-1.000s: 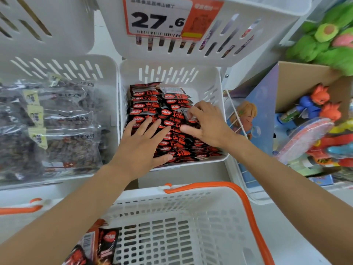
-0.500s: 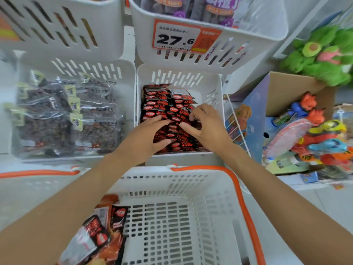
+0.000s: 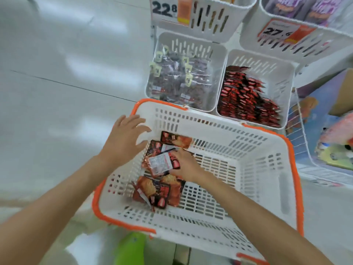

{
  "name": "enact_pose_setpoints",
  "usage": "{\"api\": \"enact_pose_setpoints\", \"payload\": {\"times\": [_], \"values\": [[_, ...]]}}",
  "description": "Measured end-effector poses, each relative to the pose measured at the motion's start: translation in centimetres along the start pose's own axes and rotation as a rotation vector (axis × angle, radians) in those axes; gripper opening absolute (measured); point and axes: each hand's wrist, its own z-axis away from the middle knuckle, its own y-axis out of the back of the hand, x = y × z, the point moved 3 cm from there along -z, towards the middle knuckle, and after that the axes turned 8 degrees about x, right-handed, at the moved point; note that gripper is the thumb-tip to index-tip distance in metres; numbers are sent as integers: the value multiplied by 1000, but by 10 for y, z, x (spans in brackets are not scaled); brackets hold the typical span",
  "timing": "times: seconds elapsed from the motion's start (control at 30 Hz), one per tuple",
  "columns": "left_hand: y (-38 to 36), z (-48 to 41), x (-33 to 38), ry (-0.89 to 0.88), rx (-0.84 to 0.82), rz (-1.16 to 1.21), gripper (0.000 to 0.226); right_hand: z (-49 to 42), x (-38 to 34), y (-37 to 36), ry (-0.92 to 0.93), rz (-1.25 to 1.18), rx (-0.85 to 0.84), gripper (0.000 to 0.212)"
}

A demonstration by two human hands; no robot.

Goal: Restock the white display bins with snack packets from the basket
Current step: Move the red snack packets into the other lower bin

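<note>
A white basket with orange rim [image 3: 256, 169] stands in front of me, with several red-and-black snack packets [image 3: 158, 194] lying at its left side. My right hand [image 3: 185, 165] is inside the basket, its fingers closed on one snack packet [image 3: 162, 163] that shows its white label. My left hand [image 3: 124, 140] hovers over the basket's left rim, fingers spread and holding nothing. Beyond the basket, a white display bin [image 3: 284, 83] holds rows of the same red-and-black packets [image 3: 246, 98].
Left of that bin, another white bin [image 3: 217, 54] holds clear bags of dark snacks. Upper bins carry price tags 22.8 [image 3: 166, 9] and 27.6 [image 3: 280, 31]. A wire rack with toys [image 3: 324, 131] stands at the right. Pale floor [image 3: 57, 73] lies to the left.
Both hands have left the display bin and come down to the basket. My right hand has closed on a packet there. The view has swung left and down.
</note>
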Motion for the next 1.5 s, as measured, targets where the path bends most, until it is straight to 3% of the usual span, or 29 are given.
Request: {"api": "enact_pose_setpoints", "payload": {"times": [0.07, 0.1, 0.17, 0.23, 0.33, 0.4, 0.47, 0.53, 0.63, 0.73, 0.8, 0.87, 0.97, 1.03, 1.2, 1.3, 1.43, 1.5], "values": [[4, 10, -2, -32, -1, -5, 36, -16, 10, -23, -208, -72, 82, 100], [1, 13, -1, -57, 0, -2, 37, -21, 15, -31, -317, -104, 138, 101], [-7, 19, 8, -145, -26, -12, 38, -25, 13, -36, -408, -82, 195, 76], [-21, 21, 18, -145, -105, 37, 41, -25, 3, -28, -367, -128, 217, 40], [-53, 23, 25, 39, -341, 137, 73, -11, -24, 8, -345, -507, 249, 28], [-68, 21, 30, 113, -439, 176, 93, 5, -36, 38, -352, -875, 179, 24], [-76, 17, 30, 208, -407, 335, 76, 22, -40, 57, -320, -1121, 32, 27], [-76, 15, 26, 371, -349, 529, 51, 31, -24, 60, -315, -953, 26, 39], [-71, 19, 18, 520, -317, 580, 30, 27, 19, 29, -440, -641, 120, 69], [-73, 21, 11, 578, -281, 596, 17, 11, 48, -8, -638, -667, 195, 106], [-76, 23, 10, 648, -290, 629, 12, -2, 50, -21, -663, -613, 269, 112], [-78, 26, 9, 701, -312, 639, 7, -11, 43, -29, -633, -498, 274, 96], [-76, 27, 11, 750, -327, 673, 9, -17, 36, -32, -523, -532, 164, 37], [-77, 27, 12, 759, -326, 676, 7, -12, 39, -24, -450, -576, 133, 22], [-81, 28, 15, 777, -367, 742, 3, 17, 62, 23, -396, -683, 211, 10], [-79, 27, 21, 774, -362, 776, 10, 31, 72, 52, -396, -696, 237, 18], [-68, 19, 32, 827, -287, 789, 24, 48, 58, 89, -326, -751, 230, 7], [-58, 13, 43, 725, -189, 702, 22, 54, 47, 98, -292, -619, 274, 9]]}}
